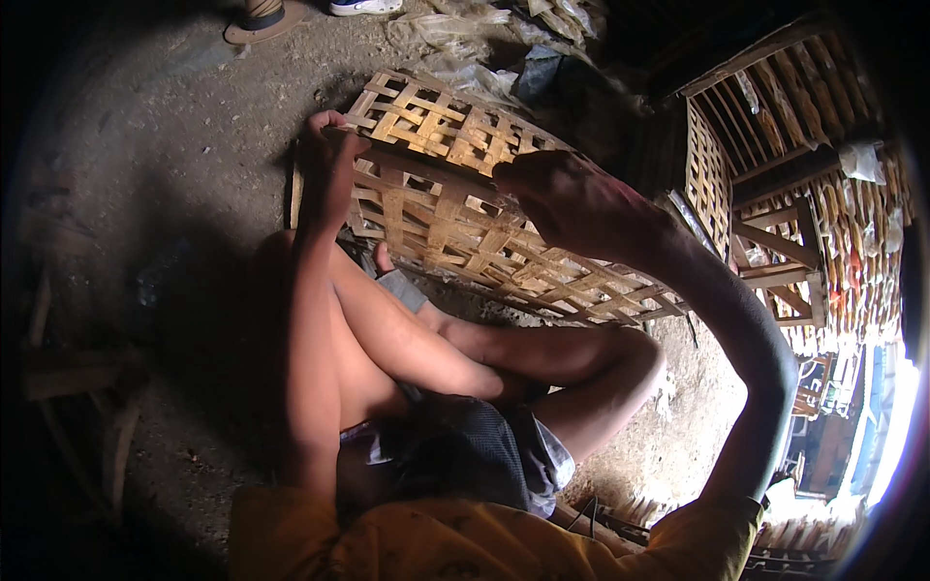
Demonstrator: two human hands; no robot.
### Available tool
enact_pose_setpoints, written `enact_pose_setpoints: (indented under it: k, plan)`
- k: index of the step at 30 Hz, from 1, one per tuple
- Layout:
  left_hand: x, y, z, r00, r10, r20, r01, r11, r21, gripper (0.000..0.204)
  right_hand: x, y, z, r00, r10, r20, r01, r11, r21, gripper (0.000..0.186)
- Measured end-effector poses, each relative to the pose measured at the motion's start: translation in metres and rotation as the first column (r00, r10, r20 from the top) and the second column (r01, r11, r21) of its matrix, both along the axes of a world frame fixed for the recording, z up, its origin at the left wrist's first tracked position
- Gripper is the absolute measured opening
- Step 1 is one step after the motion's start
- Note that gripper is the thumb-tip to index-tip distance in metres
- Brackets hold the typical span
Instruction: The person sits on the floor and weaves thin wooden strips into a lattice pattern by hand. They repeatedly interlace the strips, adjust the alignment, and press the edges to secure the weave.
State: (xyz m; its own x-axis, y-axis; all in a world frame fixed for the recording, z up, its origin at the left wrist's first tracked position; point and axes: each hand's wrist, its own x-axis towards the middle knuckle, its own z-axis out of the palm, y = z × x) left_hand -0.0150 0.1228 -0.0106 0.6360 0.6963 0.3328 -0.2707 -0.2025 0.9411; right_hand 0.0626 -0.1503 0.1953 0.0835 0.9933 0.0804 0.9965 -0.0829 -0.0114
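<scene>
Head view: you're sitting on the dirt floor (174, 194) w/ legs crossed, and the open-weave pale bamboo-strip crate (455, 208) is tipped on edge just past your knees, leaning toward you.

Your left hand (332, 160) is clenched round the crate's upper left corner, fingers wrapped over the rim strip, steadying it. Your right hand (572, 198) sits on the top rim further along, fingers curled down over the edge slat; it looks like a pinch on a strip, but whether it truly grips one or just presses on it can't be told from here.

Progress, as a judgement: the lattice under both hands looks woven through, criss-cross strips on the face toward you and on the top face, so the body seems mostly built. What's left appears to be rim and edge work between your hands; the far side is hidden, so no call there.

Beyond your right hand: stacked finished slatted bamboo crates (736, 174). Past the crate, crumpled clear plastic sheeting (455, 44) on the floor, and another person's sandalled foot (260, 17) beyond your left hand.
</scene>
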Motion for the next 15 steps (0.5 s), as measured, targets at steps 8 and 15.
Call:
enact_pose_setpoints:
  k: [8, 15]
  plan:
    - [0.000, 0.006, -0.006, 0.998, 0.016, -0.063, -0.011, 0.997, 0.078, 0.037, 0.000, 0.011, 0.017, 0.992, -0.088, -0.093, 0.065, 0.971, -0.229, 0.023]
    - [-0.009, -0.004, 0.010, 0.999, -0.034, -0.030, 0.033, 0.999, -0.042, 0.039, 0.013, 0.000, 0.034, 0.993, -0.102, -0.059, 0.067, 0.901, -0.430, 0.002]
